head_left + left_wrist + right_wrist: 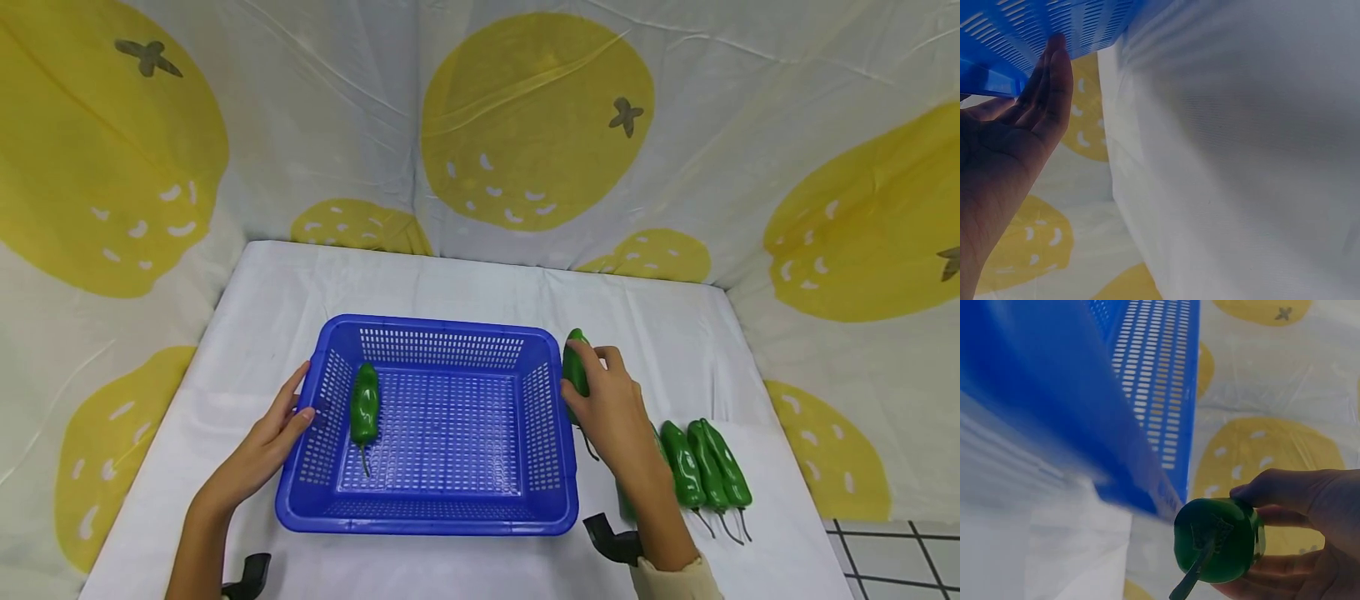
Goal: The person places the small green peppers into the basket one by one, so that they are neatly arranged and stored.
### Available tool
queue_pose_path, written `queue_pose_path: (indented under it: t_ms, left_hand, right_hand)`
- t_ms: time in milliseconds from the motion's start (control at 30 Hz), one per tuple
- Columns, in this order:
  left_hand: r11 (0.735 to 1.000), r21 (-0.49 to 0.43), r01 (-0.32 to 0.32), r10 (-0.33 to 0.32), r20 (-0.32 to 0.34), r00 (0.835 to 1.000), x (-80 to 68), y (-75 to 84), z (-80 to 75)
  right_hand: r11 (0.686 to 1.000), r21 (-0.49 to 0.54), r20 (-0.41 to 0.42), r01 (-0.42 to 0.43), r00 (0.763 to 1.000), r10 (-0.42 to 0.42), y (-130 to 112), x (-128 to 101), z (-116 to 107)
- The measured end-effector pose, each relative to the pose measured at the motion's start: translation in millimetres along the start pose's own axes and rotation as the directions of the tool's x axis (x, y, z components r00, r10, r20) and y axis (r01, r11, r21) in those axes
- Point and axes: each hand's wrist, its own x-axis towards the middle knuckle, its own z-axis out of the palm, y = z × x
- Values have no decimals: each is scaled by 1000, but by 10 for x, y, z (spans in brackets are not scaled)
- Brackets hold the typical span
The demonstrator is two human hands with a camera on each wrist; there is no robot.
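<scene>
A blue slotted basket (pixel 442 333) stands mid-table with one green pepper (pixel 364 406) lying inside near its left wall. My left hand (pixel 281 429) rests with straight fingers against the basket's left wall (pixel 1054 28); the left hand (pixel 1029 106) shows flat in the wrist view. My right hand (pixel 611 408) grips another green pepper (pixel 574 367) just outside the basket's right rim. In the right wrist view, that held pepper (pixel 1219 540) is seen stem-first, fingers (pixel 1291 487) curled round it, beside the basket wall (pixel 1154 406).
Three more green peppers (pixel 705 467) lie side by side on the white tablecloth (pixel 465 283) to the right of my right forearm. Lemon-print cloth (pixel 525 125) hangs behind and at both sides. A tiled floor (pixel 900 558) shows at bottom right.
</scene>
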Motion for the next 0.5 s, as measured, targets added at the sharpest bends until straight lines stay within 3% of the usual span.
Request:
queue_pose_path:
  t_ms: [267, 500]
  left_hand:
    - [1000, -2, 2, -2, -2, 1000, 2, -6, 1]
    - [1000, -2, -2, 2, -3, 1000, -1, -3, 0]
  right_hand:
    - [999, 29, 29, 18, 999, -19, -180, 115, 57]
    - [994, 66, 68, 89, 993, -93, -341, 163, 162]
